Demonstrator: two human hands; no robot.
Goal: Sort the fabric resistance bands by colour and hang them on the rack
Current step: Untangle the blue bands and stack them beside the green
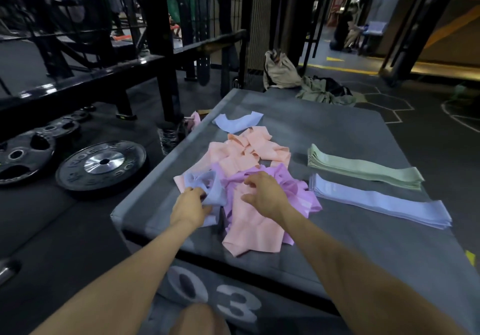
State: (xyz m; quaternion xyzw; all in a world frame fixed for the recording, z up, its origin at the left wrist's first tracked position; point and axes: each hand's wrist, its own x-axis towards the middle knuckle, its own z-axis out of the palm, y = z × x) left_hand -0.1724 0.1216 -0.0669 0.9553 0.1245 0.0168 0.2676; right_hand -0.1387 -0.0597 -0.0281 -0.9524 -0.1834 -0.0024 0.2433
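A loose heap of fabric bands lies on the grey padded box (pixel 337 244): peach bands (pixel 249 150), pink-purple bands (pixel 293 192) and a crumpled lavender-blue band (pixel 211 186). My left hand (pixel 189 206) grips that lavender-blue band at the heap's left side. My right hand (pixel 266 194) hovers over the pink-purple bands with fingers curled and spread, holding nothing I can see. To the right lie two neat stacks, green bands (pixel 363 168) and lavender-blue bands (pixel 384 202). One more lavender-blue band (pixel 237 121) lies apart at the far edge.
Black weight plates (pixel 101 166) lie on the floor to the left beside a black steel rack frame (pixel 161 49). A beige bag (pixel 280 71) and crumpled clothing (pixel 324 93) sit beyond the box. A person (pixel 342 32) crouches far back right.
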